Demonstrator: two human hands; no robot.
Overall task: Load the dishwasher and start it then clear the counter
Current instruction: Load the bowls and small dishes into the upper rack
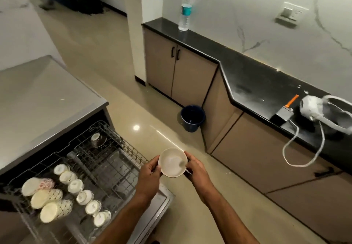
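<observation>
Dishwasher [57, 129] fills the frame from 7 to 9 o'clock, its door down and its rack [106, 160] drawn out, with bowls and cups standing in rows at 8 o'clock and bare wire toward the centre. Black tabletop [247, 76] runs from 12 to 4 o'clock with a water bottle [185, 8] at 12 and a white corded appliance [312, 108] at 3. A small white bowl [172, 162] hangs just below centre, over the floor beside the open door, mouth up.

To load it well, I judge it should be tipped mouth-down and set between the free tines just to its left, clear of the cups.

Left hand [149, 171] pinches the bowl's left rim with curled fingers; right hand [195, 169] grips the right rim likewise.
</observation>
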